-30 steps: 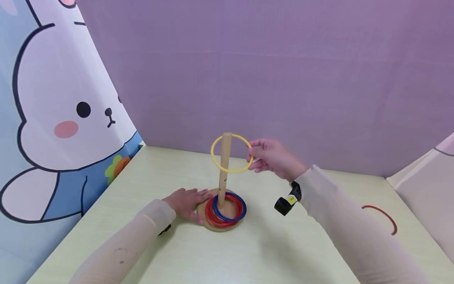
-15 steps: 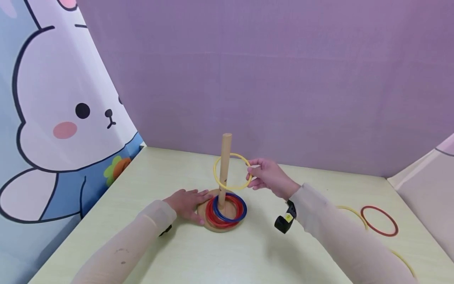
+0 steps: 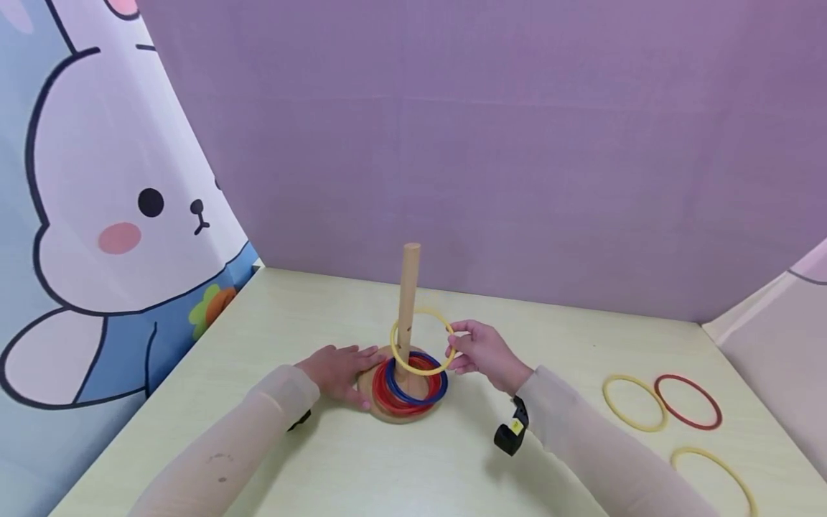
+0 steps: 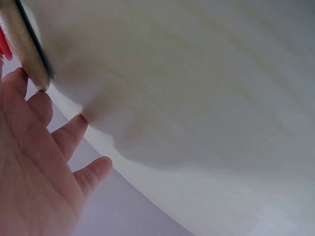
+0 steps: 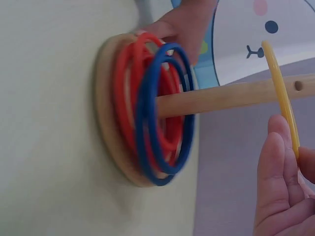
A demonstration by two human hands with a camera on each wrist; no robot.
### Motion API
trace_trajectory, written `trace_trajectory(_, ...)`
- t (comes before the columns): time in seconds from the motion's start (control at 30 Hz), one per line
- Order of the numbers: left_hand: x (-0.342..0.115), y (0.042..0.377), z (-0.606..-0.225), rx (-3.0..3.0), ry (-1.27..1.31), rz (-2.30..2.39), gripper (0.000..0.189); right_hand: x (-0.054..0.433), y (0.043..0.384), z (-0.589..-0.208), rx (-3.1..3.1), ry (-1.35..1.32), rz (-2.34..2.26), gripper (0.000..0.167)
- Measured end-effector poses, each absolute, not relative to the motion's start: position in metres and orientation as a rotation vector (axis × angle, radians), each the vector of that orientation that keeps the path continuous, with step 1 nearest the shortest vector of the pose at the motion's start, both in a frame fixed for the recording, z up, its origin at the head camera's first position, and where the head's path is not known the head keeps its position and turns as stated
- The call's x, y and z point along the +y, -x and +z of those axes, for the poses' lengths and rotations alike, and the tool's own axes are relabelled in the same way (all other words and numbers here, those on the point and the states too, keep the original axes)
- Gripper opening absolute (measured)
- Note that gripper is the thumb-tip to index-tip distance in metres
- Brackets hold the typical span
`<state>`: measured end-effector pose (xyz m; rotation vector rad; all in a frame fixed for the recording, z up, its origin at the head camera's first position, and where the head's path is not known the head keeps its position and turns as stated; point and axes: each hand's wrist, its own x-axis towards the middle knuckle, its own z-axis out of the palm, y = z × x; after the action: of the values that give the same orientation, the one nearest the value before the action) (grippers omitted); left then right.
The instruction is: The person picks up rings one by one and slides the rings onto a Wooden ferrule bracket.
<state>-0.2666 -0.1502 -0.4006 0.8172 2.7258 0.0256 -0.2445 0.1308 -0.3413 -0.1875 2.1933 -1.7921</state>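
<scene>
In the head view a wooden peg [image 3: 409, 287] rises from a round wooden base [image 3: 395, 419]. Several red rings [image 3: 385, 402] lie around its foot, with blue rings [image 3: 445, 384] on top. My right hand [image 3: 487, 355] pinches a yellow ring [image 3: 420, 372] at its right side; the ring encircles the peg above the stack. The right wrist view shows this yellow ring [image 5: 280, 88] between thumb and fingers, around the peg. My left hand [image 3: 339, 373] rests with spread fingers on the left edge of the base. The left wrist view shows its fingertips [image 4: 81, 120] by the base's rim.
On the right of the pale table [image 3: 310, 459] lie a yellow ring [image 3: 636, 425], a red ring [image 3: 691, 422] and another yellow ring [image 3: 730, 474]. A purple cloth [image 3: 491, 158] hangs behind the table, and a rabbit-printed cloth [image 3: 84, 165] stands on the left.
My right hand has lowered the yellow ring along the peg, from near its top toward the stack. The right sleeve has moved off the rings at the right. My left hand stays put.
</scene>
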Motion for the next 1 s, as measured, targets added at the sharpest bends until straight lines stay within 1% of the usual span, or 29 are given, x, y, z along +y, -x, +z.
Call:
trace_trajectory(0.37, -0.149, 0.265, -0.4, 2.715, -0.827, 0.052, 0.093, 0.128, 0.239, -0.372, 2.137, 0.204, -1.81, 0.036)
trace_trajectory(1.0, -0.15, 0.264, -0.399, 2.718, -0.849, 0.053, 0.092, 0.122, 0.233, -0.393, 2.154, 0.16, -1.767, 0.03)
